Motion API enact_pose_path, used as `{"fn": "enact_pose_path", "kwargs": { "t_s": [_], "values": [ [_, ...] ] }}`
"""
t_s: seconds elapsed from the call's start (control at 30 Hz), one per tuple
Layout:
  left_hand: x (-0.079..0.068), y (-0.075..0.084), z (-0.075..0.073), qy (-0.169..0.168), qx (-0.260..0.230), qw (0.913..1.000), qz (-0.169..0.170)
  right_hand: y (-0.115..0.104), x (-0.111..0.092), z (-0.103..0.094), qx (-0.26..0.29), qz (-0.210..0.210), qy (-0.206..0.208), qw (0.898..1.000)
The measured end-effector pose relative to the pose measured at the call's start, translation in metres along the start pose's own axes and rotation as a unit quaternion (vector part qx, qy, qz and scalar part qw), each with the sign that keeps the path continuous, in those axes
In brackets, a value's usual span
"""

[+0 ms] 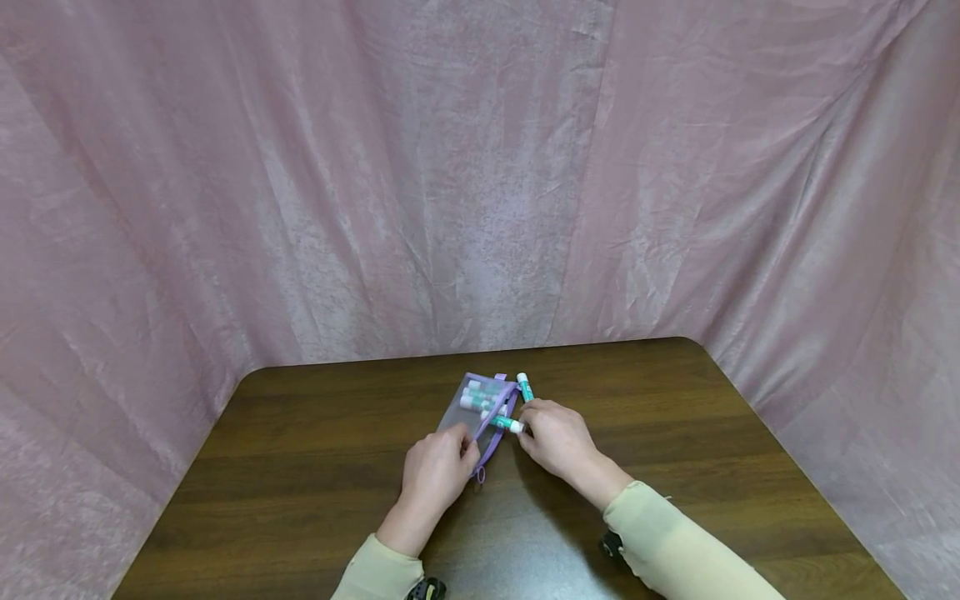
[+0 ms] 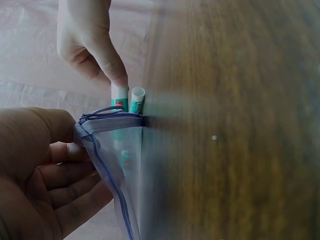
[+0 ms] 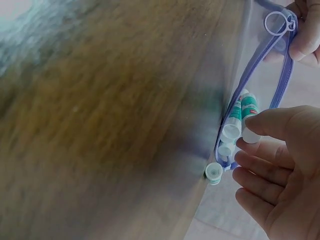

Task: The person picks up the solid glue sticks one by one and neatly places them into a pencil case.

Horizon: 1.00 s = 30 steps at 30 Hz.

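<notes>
A mesh zipper pouch [image 1: 453,415] with purple trim lies on the table, its mouth parted toward the right. My left hand [image 1: 441,467] pinches the pouch's near edge between thumb and fingers, close to the zipper's ring pull [image 3: 276,23]. Several green-and-white glue sticks [image 1: 480,402] show through the mesh. At the mouth, my right hand [image 1: 558,437] pinches the white end of one glue stick [image 3: 249,107] between thumb and index finger; its other end is inside the pouch. Outside the pouch, another glue stick [image 1: 524,386] lies just beyond the right hand's fingers.
The brown wood-grain table [image 1: 315,433] has rounded far corners. A pink curtain [image 1: 450,183] hangs behind it and along both sides. Dark wrist devices [image 1: 611,544] sit at the cuffs of the pale sleeves [image 1: 675,533].
</notes>
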<state>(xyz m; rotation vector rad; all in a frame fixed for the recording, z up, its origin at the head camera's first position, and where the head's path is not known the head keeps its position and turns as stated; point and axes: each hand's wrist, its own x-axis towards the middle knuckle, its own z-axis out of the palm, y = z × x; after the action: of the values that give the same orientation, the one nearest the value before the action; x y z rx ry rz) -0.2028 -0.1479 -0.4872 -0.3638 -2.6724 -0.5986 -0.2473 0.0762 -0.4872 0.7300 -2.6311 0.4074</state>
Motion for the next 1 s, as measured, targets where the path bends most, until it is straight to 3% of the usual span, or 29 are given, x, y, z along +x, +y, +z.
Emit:
{"fn": "enact_pose_path", "kwargs": {
  "t_s": [1.0],
  "values": [
    [-0.002, 0.0, 0.001, 0.009, 0.001, 0.9999, 0.007, -0.007, 0.006, 0.017, -0.016, 0.03, -0.008, 0.999]
  ]
}}
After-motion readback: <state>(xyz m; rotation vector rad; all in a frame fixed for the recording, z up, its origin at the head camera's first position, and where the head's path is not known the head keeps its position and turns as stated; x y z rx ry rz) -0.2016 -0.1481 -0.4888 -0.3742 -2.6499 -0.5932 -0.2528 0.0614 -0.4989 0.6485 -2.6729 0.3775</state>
